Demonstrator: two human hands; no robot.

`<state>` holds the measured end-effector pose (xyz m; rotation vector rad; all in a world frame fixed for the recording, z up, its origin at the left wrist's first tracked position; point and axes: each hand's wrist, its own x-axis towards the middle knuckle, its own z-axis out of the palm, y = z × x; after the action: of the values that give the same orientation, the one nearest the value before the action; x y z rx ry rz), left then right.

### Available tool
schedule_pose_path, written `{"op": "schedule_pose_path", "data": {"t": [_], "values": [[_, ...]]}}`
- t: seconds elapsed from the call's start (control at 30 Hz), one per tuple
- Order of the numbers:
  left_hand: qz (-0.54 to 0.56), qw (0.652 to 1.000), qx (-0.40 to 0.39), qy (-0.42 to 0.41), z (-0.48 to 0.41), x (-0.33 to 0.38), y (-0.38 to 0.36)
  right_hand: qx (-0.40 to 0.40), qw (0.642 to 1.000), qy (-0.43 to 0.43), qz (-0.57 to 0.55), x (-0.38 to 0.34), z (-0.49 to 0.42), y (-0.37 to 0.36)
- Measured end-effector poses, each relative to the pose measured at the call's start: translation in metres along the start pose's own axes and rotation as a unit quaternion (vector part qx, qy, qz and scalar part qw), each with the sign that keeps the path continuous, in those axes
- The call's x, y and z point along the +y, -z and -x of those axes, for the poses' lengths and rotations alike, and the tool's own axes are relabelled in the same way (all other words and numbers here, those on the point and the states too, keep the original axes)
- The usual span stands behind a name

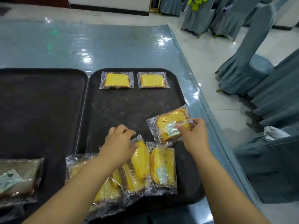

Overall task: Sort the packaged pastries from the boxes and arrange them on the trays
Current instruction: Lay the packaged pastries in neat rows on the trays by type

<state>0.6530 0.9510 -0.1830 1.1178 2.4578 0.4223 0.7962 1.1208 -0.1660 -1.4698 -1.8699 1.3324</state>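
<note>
Our right hand point(194, 135) pinches a wrapped yellow pastry point(171, 125) in its fingers above the right tray point(129, 104). Our left hand point(118, 143) rests curled fingers on the pastry pile point(139, 165).

You are working in a banquet or catering hall. Chairs in full-length blue-grey fabric covers point(239, 50) stand clustered at far right on a glossy pale tile floor point(199, 50). Your table point(97, 46) carries matching blue cloth under clear plastic sheeting. Two large dark serving trays point(123, 104) hold individually wrapped cake slices point(116, 80).
</note>
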Motion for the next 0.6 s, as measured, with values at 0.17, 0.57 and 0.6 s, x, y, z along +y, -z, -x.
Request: {"op": "schedule_pose_path", "data": {"t": [0.17, 0.57, 0.6], "values": [[-0.106, 0.991, -0.061, -0.052, -0.002, 0.03, -0.012, 0.055, 0.998, -0.004, -0.024, -0.002, -0.002, 0.003], [0.094, 0.993, -0.071, 0.005, -0.008, 0.045, -0.01, 0.087, 0.994, -0.007, -0.067, -0.005, -0.007, 0.004], [0.15, 0.987, -0.06, 0.018, -0.01, 0.042, -0.006, 0.087, 0.993, -0.009, -0.074, -0.007, -0.008, 0.004]]}}
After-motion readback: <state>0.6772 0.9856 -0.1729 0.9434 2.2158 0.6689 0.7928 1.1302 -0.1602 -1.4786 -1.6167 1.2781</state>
